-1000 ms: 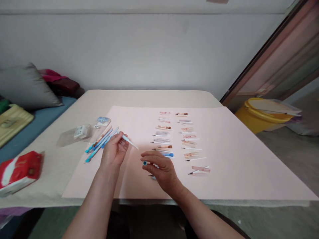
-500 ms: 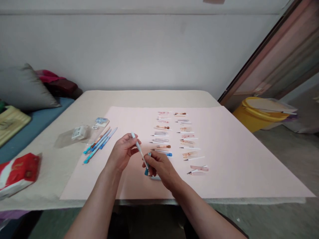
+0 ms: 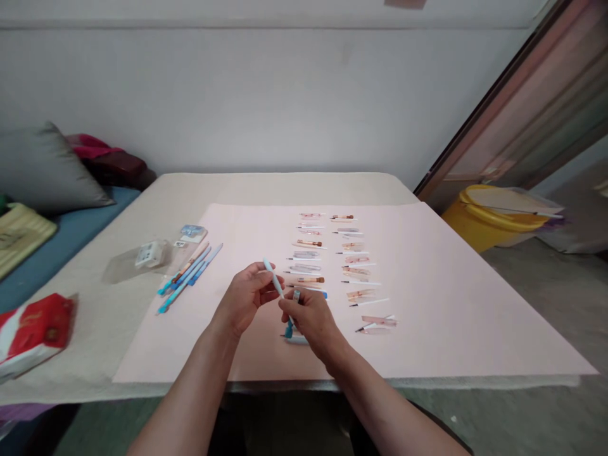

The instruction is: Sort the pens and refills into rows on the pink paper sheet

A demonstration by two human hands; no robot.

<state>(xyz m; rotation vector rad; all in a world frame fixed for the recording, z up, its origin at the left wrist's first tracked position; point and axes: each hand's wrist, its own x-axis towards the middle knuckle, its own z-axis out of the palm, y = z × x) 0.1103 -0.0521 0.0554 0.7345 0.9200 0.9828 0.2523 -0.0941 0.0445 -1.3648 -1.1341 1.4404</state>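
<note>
Over the pink sheet's [image 3: 456, 310] near middle, the left hand [image 3: 246, 295] pinches one pale pen piece [image 3: 273, 276], the right hand [image 3: 312, 320] one teal-ended piece [image 3: 289, 330]; lining them up seems the step, calling for steady tips. Along the sheet's middle, one column shows about seven part sets [image 3: 379, 321], the other partly hidden; near its left edge, four or five pens [image 3: 183, 286].

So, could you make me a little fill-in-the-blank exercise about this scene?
The right hand holds a small teal-ended pen tube, while the slim pale-blue pen piece is in the person's ____ hand.
The slender white, clear and brown pen parts on the smooth pink sheet form ____ columns.
The round yellow plastic bucket stands to the ____ of the cream cloth-covered table.

Missing words: left; two; right.
</note>
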